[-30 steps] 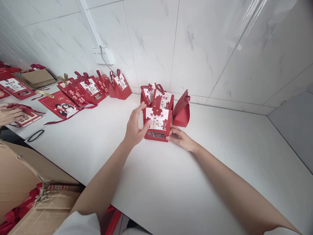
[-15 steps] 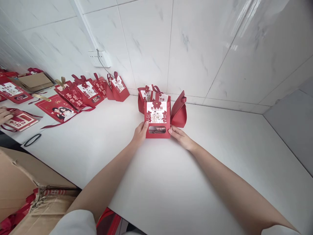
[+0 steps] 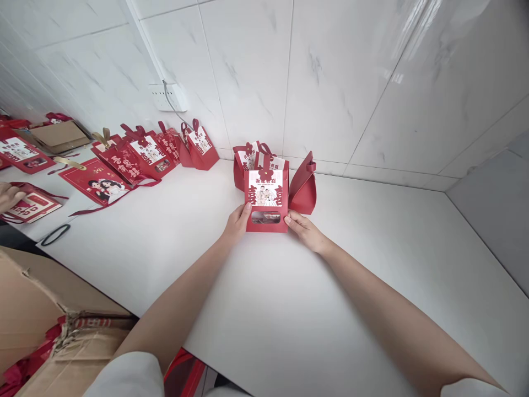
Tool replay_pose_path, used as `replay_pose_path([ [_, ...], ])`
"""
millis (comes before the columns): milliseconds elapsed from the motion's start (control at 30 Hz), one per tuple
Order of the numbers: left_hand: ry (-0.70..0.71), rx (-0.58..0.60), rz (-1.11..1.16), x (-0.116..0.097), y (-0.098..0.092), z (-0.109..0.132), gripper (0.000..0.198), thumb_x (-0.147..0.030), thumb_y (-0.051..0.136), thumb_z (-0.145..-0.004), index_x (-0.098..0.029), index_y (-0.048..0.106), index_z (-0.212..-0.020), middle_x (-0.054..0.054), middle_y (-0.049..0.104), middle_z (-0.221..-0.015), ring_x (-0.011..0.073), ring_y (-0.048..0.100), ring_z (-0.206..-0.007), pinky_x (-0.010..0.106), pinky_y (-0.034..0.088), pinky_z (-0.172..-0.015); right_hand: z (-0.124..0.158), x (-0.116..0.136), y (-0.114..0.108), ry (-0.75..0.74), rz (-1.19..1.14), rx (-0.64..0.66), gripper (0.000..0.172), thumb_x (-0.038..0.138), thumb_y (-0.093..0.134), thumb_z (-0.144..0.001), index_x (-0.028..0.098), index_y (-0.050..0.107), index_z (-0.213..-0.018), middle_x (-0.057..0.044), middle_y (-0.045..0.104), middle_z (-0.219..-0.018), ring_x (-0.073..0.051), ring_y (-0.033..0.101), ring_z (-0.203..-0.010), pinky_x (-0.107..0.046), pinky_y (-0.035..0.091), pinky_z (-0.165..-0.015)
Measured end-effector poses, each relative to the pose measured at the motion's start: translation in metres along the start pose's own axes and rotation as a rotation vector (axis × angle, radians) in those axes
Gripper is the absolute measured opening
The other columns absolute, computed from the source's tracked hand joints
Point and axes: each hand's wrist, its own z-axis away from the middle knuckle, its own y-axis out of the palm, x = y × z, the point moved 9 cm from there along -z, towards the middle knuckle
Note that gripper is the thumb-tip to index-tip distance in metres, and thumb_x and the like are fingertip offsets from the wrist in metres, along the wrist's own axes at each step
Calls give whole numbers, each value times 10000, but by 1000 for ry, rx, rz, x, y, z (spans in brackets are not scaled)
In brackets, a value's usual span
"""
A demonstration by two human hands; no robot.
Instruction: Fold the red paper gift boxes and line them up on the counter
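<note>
A red gift box with a white picture label and a small window stands upright on the white counter. My left hand grips its lower left side, thumb on the front. My right hand holds its lower right corner, fingers curled against it. Two more red gift boxes stand right behind it near the wall. A plain red pouch-shaped box stands just to its right.
Several red gift boxes and flat unfolded ones line the counter at left. Another person's hand rests at the far left edge. A black hair band lies near the counter edge. Cardboard cartons sit below left.
My left hand dropped from the box's upper front to its lower left side. The box was squared up to face me and now stands still between both hands.
</note>
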Motion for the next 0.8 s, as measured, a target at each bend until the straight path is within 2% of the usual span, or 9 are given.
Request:
replay_pose_path([
  [167, -17, 26, 53, 2, 2, 2, 685, -693, 417, -838, -157, 605, -1222, 119, 666, -1178, 285, 630, -1051, 386, 502, -888, 0, 2, 2, -7, -18, 15, 369, 575, 422, -922, 241, 579, -930, -29, 594, -1070, -213, 528, -1030, -344, 413, -945],
  [267, -2, 75, 84, -1, 4, 1, 657, -668, 395, -866, -165, 593, -1239, 114, 649, -1214, 284, 607, -1107, 398, 479, -947, 0, 0, 1, 5, -10, 8, 372, 577, 421, -923, 239, 576, -910, -28, 602, -1067, -213, 532, -1030, -348, 415, -952],
  [433, 9, 260, 89, -11, 1, -2, 525, -565, 481, -882, -189, 620, -1222, 99, 617, -1272, 284, 558, -1185, 434, 411, -1047, 0, -2, 0, 14, -37, 7, 363, 569, 429, -924, 245, 592, -931, -19, 616, -1098, -213, 542, -1058, -352, 408, -979],
  [600, -92, 483, -12, -10, -3, 4, 529, -464, 707, -739, -227, 643, -1208, 100, 641, -1228, 325, 582, -1138, 479, 464, -980, 1, -4, 0, 29, -47, 6, 389, 596, 435, -911, 252, 608, -969, -20, 626, -1103, -220, 552, -1064, -356, 413, -981],
  [800, -101, 540, -84, -9, -4, 6, 476, -446, 708, -738, -248, 670, -1169, 90, 633, -1241, 308, 585, -1149, 437, 495, -956, 1, -2, 0, 12, -49, 11, 366, 574, 435, -919, 243, 590, -902, -22, 614, -1122, -220, 542, -1077, -366, 406, -995],
])
